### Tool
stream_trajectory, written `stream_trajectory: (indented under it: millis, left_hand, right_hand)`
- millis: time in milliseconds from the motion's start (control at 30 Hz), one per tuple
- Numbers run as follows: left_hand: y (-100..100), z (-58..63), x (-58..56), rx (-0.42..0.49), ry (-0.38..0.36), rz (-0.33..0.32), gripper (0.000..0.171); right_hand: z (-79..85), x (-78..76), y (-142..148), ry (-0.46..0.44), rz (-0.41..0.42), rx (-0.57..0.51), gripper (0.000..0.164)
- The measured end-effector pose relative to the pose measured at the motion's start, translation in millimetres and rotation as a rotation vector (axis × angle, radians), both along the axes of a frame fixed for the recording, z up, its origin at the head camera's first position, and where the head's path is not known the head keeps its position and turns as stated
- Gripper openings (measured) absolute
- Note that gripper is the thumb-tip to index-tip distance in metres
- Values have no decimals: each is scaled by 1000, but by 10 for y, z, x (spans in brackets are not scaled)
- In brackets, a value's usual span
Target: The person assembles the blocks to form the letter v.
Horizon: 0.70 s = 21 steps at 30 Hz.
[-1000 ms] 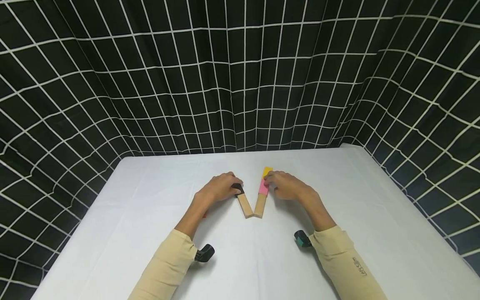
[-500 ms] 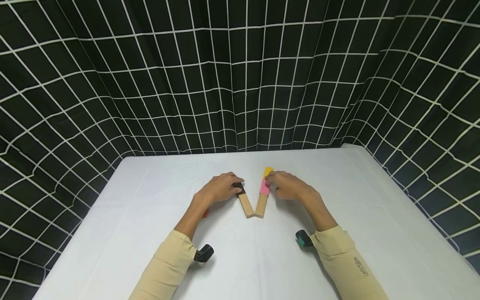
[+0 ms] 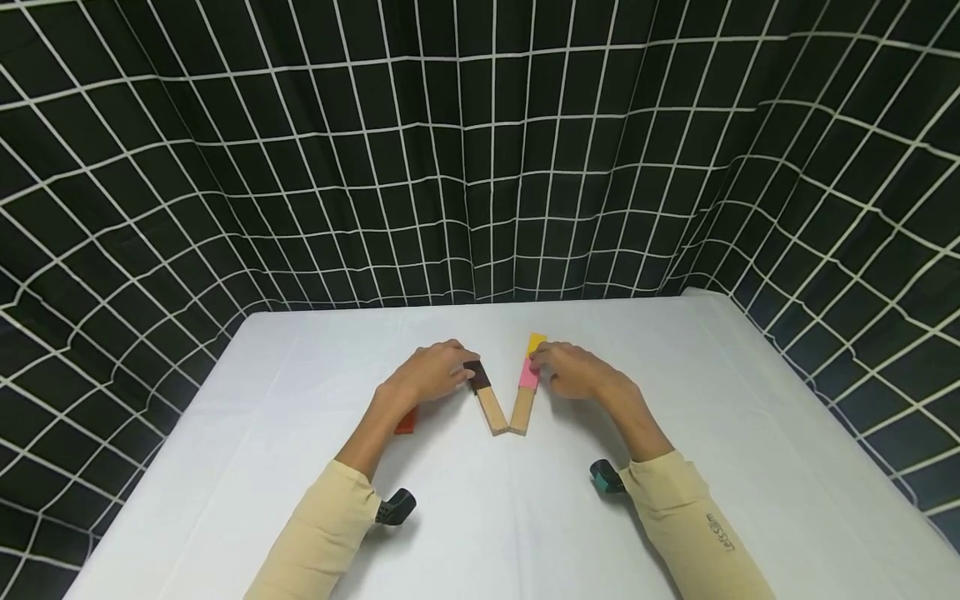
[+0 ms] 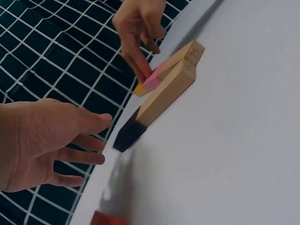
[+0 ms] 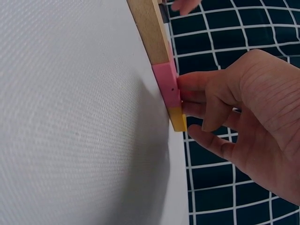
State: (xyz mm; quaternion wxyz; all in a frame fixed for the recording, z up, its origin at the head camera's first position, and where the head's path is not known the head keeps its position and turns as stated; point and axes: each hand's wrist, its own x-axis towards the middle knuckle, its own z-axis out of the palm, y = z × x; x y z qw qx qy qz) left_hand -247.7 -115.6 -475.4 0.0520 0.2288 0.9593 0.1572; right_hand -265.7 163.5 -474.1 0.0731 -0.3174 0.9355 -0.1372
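Wooden blocks lie in a V on the white table. Its left side has a plain wood block [image 3: 492, 411] with a black block [image 3: 477, 375] beyond it. Along the right side run another plain block [image 3: 522, 410], a pink block [image 3: 529, 375] and a yellow block [image 3: 536, 340]. My left hand [image 3: 433, 372] is beside the black block, and the left wrist view shows its fingers spread and apart from it. My right hand [image 5: 262, 112] rests its fingertips on the pink block, close to the yellow one, with the thumb hanging loose.
A red block [image 3: 406, 422] lies partly hidden under my left forearm. The white-covered table [image 3: 637, 533] ends at a black curtain [image 3: 480, 208] with a white grid. A dark wrist camera [image 3: 396, 507] sticks out from my left sleeve, another [image 3: 606, 477] from the right.
My left hand has let go of the black block and drawn back a little to the left, uncovering more of the red block. The right hand stays in place.
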Motion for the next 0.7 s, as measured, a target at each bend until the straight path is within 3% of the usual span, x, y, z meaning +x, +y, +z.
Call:
stream_trajectory:
  millis: [167,400,700]
  left_hand:
    - [-232,98,109,-57,-19,7,39]
    - [-565,213,355,-127,-154,-13,51]
    - [-825,294,526,-156,-164,-58,67]
  right_hand:
    - [3,0,-16,-13,-5,-17,47]
    - [-22,19,-22,-7,5,5,44]
    - [-12,21,-4,1,0,-1,44]
